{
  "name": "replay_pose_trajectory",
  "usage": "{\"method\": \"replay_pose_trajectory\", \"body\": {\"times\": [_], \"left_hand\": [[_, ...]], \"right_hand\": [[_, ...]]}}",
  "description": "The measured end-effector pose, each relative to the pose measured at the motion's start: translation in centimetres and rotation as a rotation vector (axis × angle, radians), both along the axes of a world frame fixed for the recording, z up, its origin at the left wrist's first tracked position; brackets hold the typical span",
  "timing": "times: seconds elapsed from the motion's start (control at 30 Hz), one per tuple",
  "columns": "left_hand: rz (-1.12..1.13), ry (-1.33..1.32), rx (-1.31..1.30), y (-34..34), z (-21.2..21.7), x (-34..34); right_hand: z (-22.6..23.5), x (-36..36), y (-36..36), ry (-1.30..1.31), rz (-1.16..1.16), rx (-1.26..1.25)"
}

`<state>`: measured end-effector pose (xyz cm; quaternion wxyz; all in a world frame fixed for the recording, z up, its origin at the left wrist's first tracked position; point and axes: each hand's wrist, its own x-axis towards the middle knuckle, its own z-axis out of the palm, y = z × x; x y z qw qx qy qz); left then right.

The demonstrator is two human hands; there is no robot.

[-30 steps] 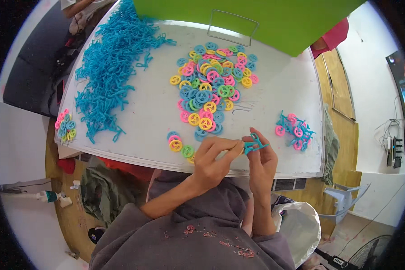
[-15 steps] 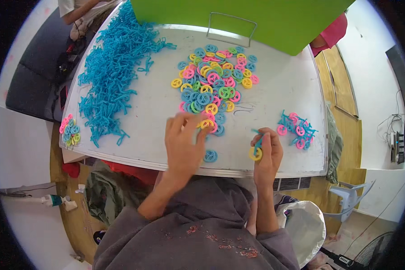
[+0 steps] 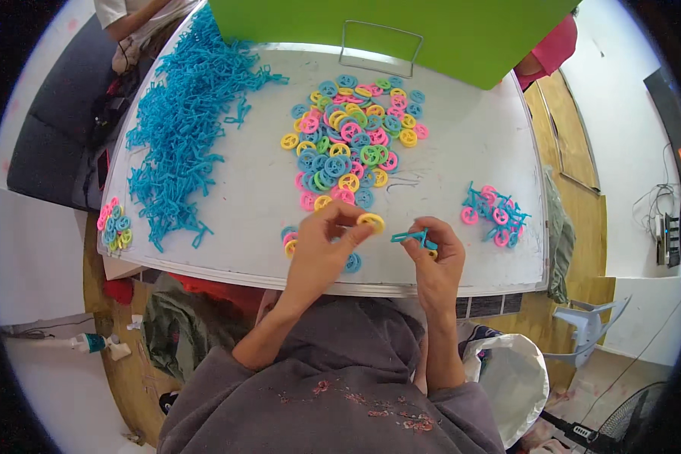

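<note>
Between the thumb and fingers of my left hand (image 3: 321, 246) is a yellow toy wheel (image 3: 371, 222), held above the table's near side. Just to its right, my right hand (image 3: 440, 265) pinches a blue plastic toy bike frame (image 3: 415, 237); a bit of yellow wheel shows behind its fingers. Beyond my hands spreads a pile of pink, yellow, green and blue wheels (image 3: 348, 144). A few more wheels lie beside and under my left hand, among them a blue one (image 3: 352, 262). Right of my right hand sits a cluster of blue frames fitted with pink and blue wheels (image 3: 498, 216).
A large heap of blue frames (image 3: 178, 129) covers the table's left side. At the left corner lies a small group of wheels (image 3: 115, 225). A green box (image 3: 401, 34) with a wire handle stands at the back. Other people's arms show at both far corners.
My left hand has come away from the wheel pile with a yellow wheel and moved toward my right hand. The frame in my right hand has turned from upright to nearly level.
</note>
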<state>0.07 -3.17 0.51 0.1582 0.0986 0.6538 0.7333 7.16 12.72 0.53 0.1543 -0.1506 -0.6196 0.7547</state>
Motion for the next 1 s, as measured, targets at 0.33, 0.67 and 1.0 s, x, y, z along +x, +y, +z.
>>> {"method": "replay_pose_trajectory", "body": {"times": [0.33,0.67,1.0], "left_hand": [[-0.316,-0.252,0.116,-0.1,1.0,-0.2],[-0.174,-0.083,0.015,0.8,0.2,0.4],[-0.021,-0.013,-0.04,1.3,-0.8,1.2]], "right_hand": [[-0.3,0.3,-0.1,0.087,0.045,0.011],[-0.3,0.5,0.6,-0.112,0.142,0.088],[-0.3,0.1,-0.1,-0.169,0.144,0.224]]}}
